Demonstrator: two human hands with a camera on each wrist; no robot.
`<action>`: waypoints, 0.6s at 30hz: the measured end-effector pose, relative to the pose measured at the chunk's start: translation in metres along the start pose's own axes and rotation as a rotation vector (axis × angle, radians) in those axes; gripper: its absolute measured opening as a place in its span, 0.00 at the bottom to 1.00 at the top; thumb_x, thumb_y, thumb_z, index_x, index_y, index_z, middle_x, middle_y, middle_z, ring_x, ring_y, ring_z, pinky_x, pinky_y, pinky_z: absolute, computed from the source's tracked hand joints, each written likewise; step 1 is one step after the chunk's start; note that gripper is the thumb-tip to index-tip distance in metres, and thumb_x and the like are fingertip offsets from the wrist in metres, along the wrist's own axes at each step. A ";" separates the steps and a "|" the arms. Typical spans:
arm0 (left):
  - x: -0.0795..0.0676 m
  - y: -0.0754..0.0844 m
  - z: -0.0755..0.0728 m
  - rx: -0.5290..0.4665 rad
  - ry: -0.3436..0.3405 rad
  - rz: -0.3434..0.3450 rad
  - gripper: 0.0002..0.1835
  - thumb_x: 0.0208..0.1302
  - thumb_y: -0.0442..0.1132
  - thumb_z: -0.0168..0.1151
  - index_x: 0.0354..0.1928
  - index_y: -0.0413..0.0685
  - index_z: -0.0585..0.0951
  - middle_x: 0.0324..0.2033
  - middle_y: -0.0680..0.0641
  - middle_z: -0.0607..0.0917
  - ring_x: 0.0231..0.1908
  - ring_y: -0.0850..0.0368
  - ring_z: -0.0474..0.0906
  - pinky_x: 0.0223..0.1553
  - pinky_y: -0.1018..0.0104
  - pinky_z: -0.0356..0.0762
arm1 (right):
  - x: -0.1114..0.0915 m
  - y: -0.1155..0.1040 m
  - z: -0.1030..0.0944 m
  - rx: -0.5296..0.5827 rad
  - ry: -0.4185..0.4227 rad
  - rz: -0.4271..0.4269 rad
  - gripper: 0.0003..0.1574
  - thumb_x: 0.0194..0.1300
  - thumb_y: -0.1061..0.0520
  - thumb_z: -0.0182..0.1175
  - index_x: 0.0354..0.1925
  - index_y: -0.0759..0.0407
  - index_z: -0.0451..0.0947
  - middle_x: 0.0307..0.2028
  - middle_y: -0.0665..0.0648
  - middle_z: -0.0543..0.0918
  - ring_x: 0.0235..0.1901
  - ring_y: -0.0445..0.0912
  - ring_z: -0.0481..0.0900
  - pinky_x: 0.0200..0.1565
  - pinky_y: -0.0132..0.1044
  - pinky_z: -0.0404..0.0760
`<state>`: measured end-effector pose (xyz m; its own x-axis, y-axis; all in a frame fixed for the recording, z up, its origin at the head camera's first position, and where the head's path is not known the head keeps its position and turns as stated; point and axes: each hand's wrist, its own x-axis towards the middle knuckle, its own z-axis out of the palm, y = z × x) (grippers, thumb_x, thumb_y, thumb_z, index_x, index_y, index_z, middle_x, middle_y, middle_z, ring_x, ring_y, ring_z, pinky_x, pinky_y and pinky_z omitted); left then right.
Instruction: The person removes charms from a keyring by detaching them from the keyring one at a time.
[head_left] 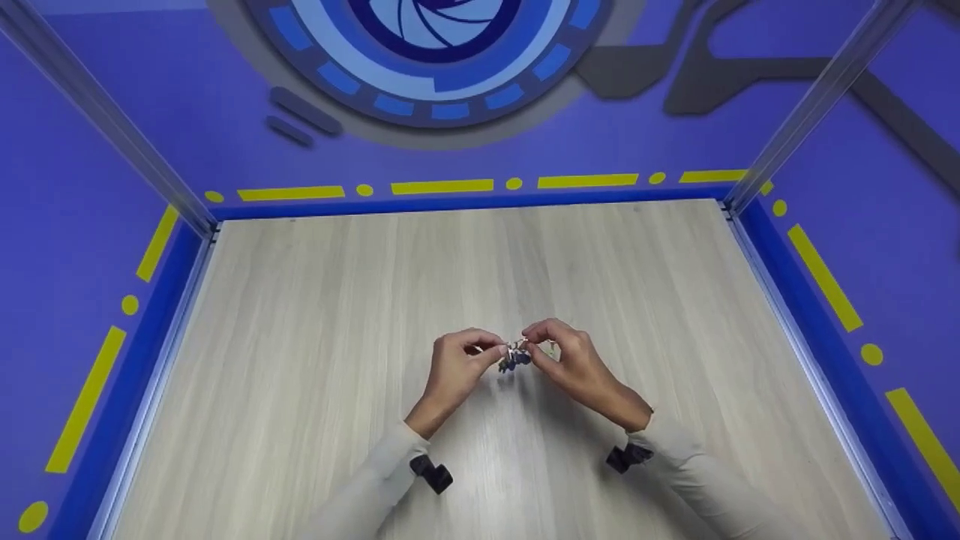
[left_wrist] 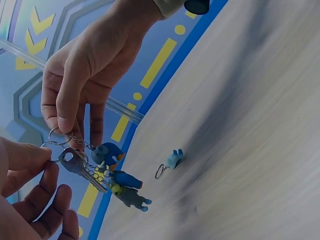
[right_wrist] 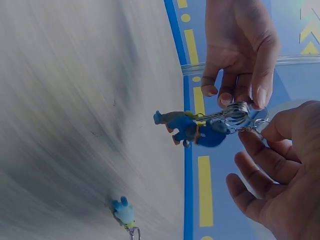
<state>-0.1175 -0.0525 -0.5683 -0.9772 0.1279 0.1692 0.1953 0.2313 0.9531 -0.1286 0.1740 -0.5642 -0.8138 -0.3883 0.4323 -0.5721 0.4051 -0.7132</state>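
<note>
Both hands meet above the table around a bunch made of a metal key (left_wrist: 75,162), rings, chains and small figure keychains. My left hand (head_left: 463,367) pinches a ring beside the key between thumb and fingers. With thumb and fingertips, my right hand (head_left: 576,367) pinches a metal ring (left_wrist: 56,135) linked to the same bunch. From it hang a blue figure keychain (left_wrist: 107,154), a second blue figure (left_wrist: 125,180) and a grey figure (left_wrist: 130,196) with a yellow-green top. Which figure belongs to which ring I cannot tell.
A light-blue figure keychain (left_wrist: 174,158) with its own ring (left_wrist: 160,172) lies apart on the wood-grain table (head_left: 337,315). Blue-purple walls (head_left: 172,112) with yellow marks and metal corner posts border the table at the back and both sides.
</note>
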 end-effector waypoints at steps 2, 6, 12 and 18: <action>0.000 -0.002 -0.001 -0.040 0.001 -0.025 0.03 0.68 0.37 0.79 0.39 0.46 0.94 0.35 0.56 0.93 0.38 0.59 0.87 0.48 0.56 0.84 | 0.001 0.000 0.001 0.052 -0.004 0.048 0.08 0.71 0.71 0.70 0.45 0.64 0.84 0.45 0.57 0.92 0.45 0.49 0.91 0.51 0.53 0.89; 0.000 -0.004 -0.004 -0.145 -0.011 -0.073 0.03 0.69 0.38 0.78 0.40 0.47 0.94 0.37 0.52 0.93 0.42 0.55 0.88 0.52 0.56 0.83 | 0.004 -0.003 0.001 0.223 -0.013 0.173 0.03 0.74 0.69 0.68 0.45 0.66 0.84 0.46 0.59 0.93 0.47 0.50 0.92 0.56 0.44 0.88; 0.001 -0.006 -0.008 -0.177 -0.069 -0.103 0.04 0.71 0.38 0.76 0.42 0.45 0.93 0.40 0.49 0.92 0.45 0.54 0.86 0.54 0.55 0.82 | 0.007 -0.005 0.000 0.340 -0.019 0.245 0.04 0.77 0.67 0.66 0.45 0.70 0.83 0.44 0.62 0.92 0.44 0.53 0.91 0.49 0.32 0.86; 0.005 -0.002 -0.010 -0.076 -0.144 -0.055 0.03 0.72 0.36 0.72 0.42 0.44 0.92 0.38 0.52 0.91 0.42 0.58 0.85 0.51 0.52 0.83 | 0.008 -0.007 -0.001 0.278 -0.043 0.248 0.02 0.77 0.68 0.66 0.45 0.66 0.85 0.43 0.57 0.93 0.44 0.49 0.91 0.50 0.34 0.86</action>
<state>-0.1234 -0.0624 -0.5672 -0.9631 0.2558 0.0840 0.1300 0.1686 0.9771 -0.1317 0.1693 -0.5552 -0.9156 -0.3438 0.2084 -0.3040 0.2530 -0.9184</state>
